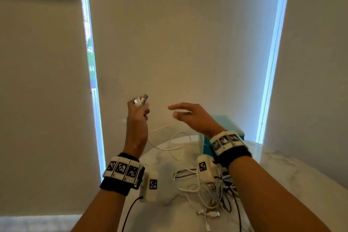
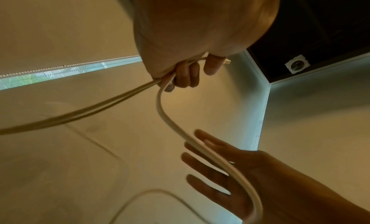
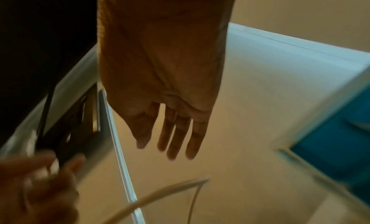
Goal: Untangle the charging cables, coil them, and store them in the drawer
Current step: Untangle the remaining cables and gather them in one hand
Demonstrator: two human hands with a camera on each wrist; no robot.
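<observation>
My left hand (image 1: 138,108) is raised above the table and grips a white charging cable (image 1: 165,138) with its plugs (image 1: 141,100) sticking up out of the fist. The white charging cable (image 2: 168,115) hangs from the curled fingers (image 2: 185,75) in loops down to the table. My right hand (image 1: 185,114) hovers open to the right of it, fingers straight and holding nothing; in the right wrist view its fingers (image 3: 176,138) are spread in the air. A tangle of white and dark cables (image 1: 211,192) lies on the table under my right wrist.
A teal drawer box (image 1: 227,124) stands on the white marble table (image 1: 282,171) behind my right hand. Pale roller blinds (image 1: 178,34) fill the background, with bright window slits on both sides. Loose USB plugs (image 1: 212,214) lie near the front edge.
</observation>
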